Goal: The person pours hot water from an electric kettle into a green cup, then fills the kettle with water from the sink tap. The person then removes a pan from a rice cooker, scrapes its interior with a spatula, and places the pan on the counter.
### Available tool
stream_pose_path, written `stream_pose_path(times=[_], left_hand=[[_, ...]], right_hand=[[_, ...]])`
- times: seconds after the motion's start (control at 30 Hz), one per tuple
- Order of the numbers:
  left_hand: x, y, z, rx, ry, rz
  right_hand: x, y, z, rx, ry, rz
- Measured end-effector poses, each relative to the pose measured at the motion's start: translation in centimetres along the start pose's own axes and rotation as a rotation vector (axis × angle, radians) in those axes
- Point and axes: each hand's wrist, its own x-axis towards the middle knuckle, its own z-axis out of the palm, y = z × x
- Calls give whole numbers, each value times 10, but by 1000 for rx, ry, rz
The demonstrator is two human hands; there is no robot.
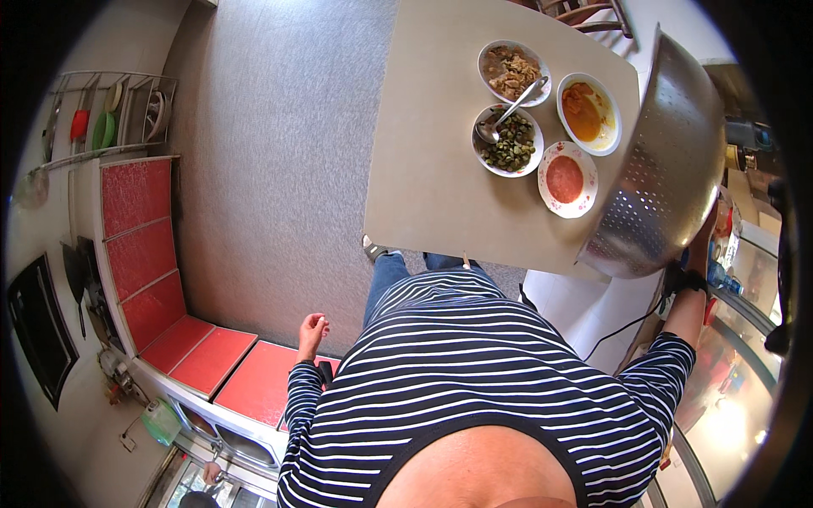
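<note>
My right hand point(704, 232), partly hidden behind a large perforated metal colander point(673, 152), grips it at its outer side. The colander is tipped on its side beside the table's right edge and overlaps the edge in view. My left hand point(312, 330) hangs low at my left side, fingers loosely curled, with nothing seen in it. On the beige table point(432, 146) stand a bowl of brownish food point(510, 71), a bowl of chopped green vegetables point(511, 149), an oval dish of orange-yellow food point(584, 114) and a flower-patterned bowl of red food point(564, 180). A metal spoon point(517, 105) lies across the first two bowls.
Red-tiled counters point(143, 254) run along the left, with a sink point(244, 447) at lower left. A wire rack point(101, 149) holds kitchenware. A wooden chair point(591, 16) stands beyond the table. At right are a black cable point(619, 333), plastic bottles and curved-looking glass panels.
</note>
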Motion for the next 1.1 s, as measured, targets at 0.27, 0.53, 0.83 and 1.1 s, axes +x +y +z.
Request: stream_pose_path(times=[0.27, 0.53, 0.83, 1.1], left_hand=[[-10, -20, -3, -23, 72, -59], [-27, -39, -10, -111, 125, -25], [-78, -76, 0, -150, 228, -42], [-124, -99, 35, -278, 418, 10]], right_hand=[[71, 49, 60, -641, 348, 36], [116, 59, 202, -1197, 303, 179], [137, 83, 254, -1380, 171, 207], [151, 114, 241, -1231, -70, -45]])
